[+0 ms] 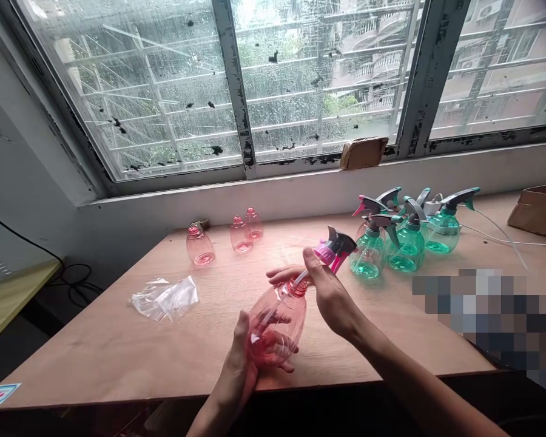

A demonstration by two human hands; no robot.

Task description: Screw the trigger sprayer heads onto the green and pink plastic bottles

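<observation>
My left hand (248, 358) is wrapped round the base of a clear pink bottle (279, 318), tilted with its neck up and to the right. Just above that neck, my right hand (327, 291) pinches a grey and pink trigger spray head (337, 247). Its white dip tube (300, 279) runs down into the bottle's mouth. Both hands work over the near middle of the wooden table (118, 352).
Three empty pink bottles (200, 246) stand at the table's back left. Several green spray bottles (403, 240) with trigger heads stand at the back right. A crumpled clear plastic bag (166, 298) lies to the left. A cardboard box (541, 209) sits far right.
</observation>
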